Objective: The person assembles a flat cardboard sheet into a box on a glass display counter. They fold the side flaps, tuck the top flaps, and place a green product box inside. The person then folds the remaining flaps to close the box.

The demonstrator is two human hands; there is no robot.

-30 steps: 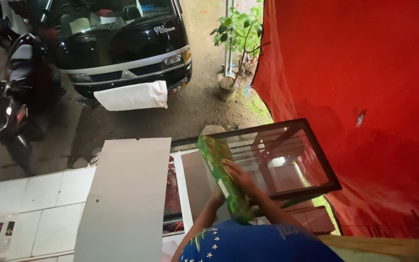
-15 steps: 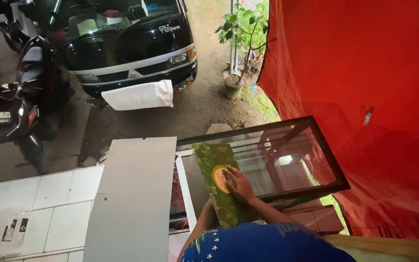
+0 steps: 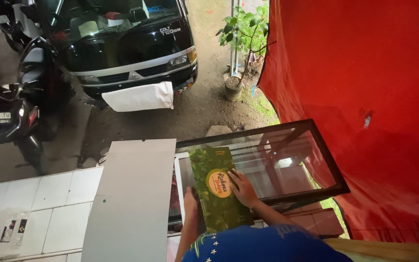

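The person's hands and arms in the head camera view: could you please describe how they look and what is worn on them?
Both the left hand and the right hand are bare, with no gloves, rings or watch visible. The forearms are uncovered. Lower in the frame is a blue fabric garment with small pale star shapes and faint printing.

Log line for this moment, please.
left hand: grips green sheet edge | right hand: flat on sheet | sheet: on glass case | grey board: beside

Garment: blue top [image 3: 263,245] with small pale stars and a green leafy print near the left edge
Sleeves: short, forearms bare
Left hand [image 3: 190,201]: bare, no glove
Right hand [image 3: 242,188]: bare, no ring or watch visible
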